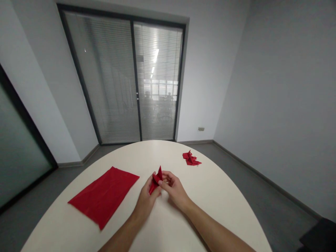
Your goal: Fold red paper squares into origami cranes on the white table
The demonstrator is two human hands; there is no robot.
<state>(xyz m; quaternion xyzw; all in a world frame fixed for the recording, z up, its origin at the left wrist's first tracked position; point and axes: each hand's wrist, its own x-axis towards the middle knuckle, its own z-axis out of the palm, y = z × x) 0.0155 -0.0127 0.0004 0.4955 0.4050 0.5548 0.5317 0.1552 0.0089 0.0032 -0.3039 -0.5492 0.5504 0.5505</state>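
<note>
A small piece of folded red paper (156,179) is held between my two hands above the middle of the table. My left hand (149,193) grips its lower left side, fingers behind and thumb in front. The thumb and fingers of my right hand (174,190) pinch its right side. One narrow point of the paper sticks up above the fingers. Part of the folded paper is hidden by my thumbs and fingers.
Flat red paper sheets (105,196) lie on the white round table (210,217) to the left. Several small folded red paper pieces (191,158) sit near the far right edge. Beyond stands a glass door with blinds (115,80). A dark object (320,236) is at lower right.
</note>
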